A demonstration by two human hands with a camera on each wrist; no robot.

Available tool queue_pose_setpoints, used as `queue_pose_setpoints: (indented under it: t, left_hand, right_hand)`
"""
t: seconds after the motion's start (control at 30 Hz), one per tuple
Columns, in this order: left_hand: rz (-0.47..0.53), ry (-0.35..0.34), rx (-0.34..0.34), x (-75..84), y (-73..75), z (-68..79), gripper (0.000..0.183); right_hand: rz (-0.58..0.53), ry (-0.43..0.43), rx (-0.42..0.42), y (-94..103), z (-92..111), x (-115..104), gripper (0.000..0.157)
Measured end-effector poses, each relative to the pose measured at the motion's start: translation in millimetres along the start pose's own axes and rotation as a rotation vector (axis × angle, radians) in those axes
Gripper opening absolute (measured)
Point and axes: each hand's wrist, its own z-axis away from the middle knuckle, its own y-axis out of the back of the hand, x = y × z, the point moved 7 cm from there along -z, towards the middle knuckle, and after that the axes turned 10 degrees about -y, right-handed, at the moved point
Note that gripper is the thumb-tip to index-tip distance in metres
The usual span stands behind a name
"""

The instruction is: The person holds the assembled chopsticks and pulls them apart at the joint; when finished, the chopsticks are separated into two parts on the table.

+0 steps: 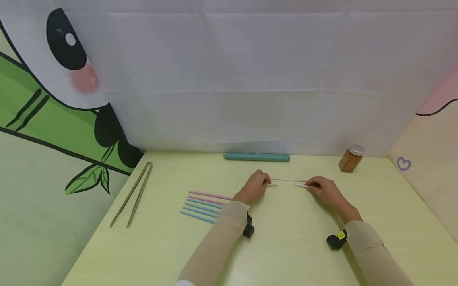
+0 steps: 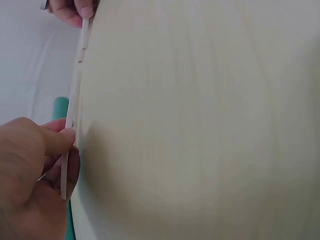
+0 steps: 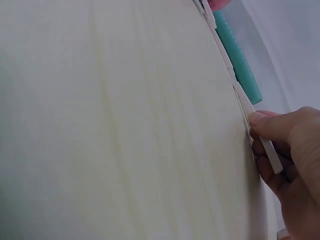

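My left hand [image 1: 255, 186] pinches a thin white stick [image 2: 64, 175] between thumb and fingers, above the far middle of the table. To its right, my right hand [image 1: 323, 192] pinches a similar white stick [image 3: 272, 156] by thumb and fingertips. The sticks' free ends point toward each other, with a gap between them in the head view. Just beyond, another thin white stick [image 1: 280, 179] extends from the left fingers, and one more [image 1: 299, 180] from behind the right fingertips. Pink sticks [image 1: 210, 195] and blue sticks [image 1: 197, 217] lie side by side by my left forearm, which covers their right ends.
A teal cylinder [image 1: 257, 157] lies along the table's back edge, behind the hands. At back right stands a small jar [image 1: 350, 160] of brown contents with a silver lid. Metal tongs [image 1: 139, 196] rest spread at the left. A pale curtain [image 1: 250, 99] hangs behind the table.
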Motion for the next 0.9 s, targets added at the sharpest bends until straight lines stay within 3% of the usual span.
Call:
queue_pose_setpoints:
  t: [0.27, 0.67, 0.9]
  left_hand:
    - [-0.087, -0.033, 0.071, 11.6, -12.4, -7.5, 0.015]
    - [0.050, 0.015, 0.196, 14.2, -22.2, -7.7, 0.019]
    - [0.048, 0.020, 0.218, 13.0, -24.6, -9.1, 0.020]
  right_hand:
    - [-0.003, 0.004, 0.016, -1.5, 0.8, 2.9, 0.010]
    - [0.019, 0.067, 0.045, -3.3, -0.1, 4.6, 0.013]
    - [0.012, 0.092, 0.075, -1.9, -0.6, 5.6, 0.014]
